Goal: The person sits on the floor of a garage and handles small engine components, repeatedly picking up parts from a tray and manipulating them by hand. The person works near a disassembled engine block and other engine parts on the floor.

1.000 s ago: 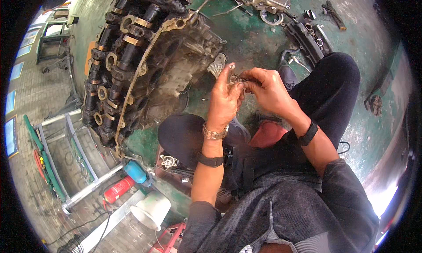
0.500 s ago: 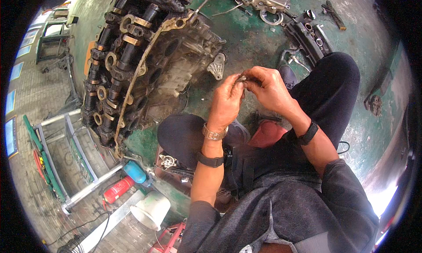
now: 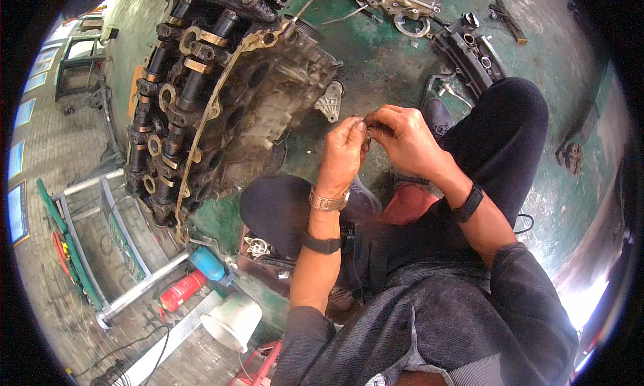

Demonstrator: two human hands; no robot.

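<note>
My left hand [image 3: 342, 154] and my right hand [image 3: 402, 138] meet fingertip to fingertip over the floor, between my bent knees. Both are closed in a pinch. Whatever sits between the fingers is small, dark and mostly hidden, so its kind does not show. To the left stands a large greasy engine [image 3: 201, 111], its camshafts [image 3: 182, 94] exposed along the top and a pale gasket edge [image 3: 213, 111] running down its side. A light metal bracket [image 3: 329, 102] rests on the floor just beyond my left hand, apart from it.
Farther off lie a metal engine cover [image 3: 402, 4], a black valve cover [image 3: 469, 61] and a dark tool-like piece [image 3: 510, 22]. At lower left are a metal frame [image 3: 107, 245], a red fire extinguisher [image 3: 182, 290], a blue bottle [image 3: 208, 263] and a white bucket [image 3: 231, 321].
My fingers have shifted slightly around the small piece, and the pale bit that showed between them is now covered. The right hand has moved a little left.
</note>
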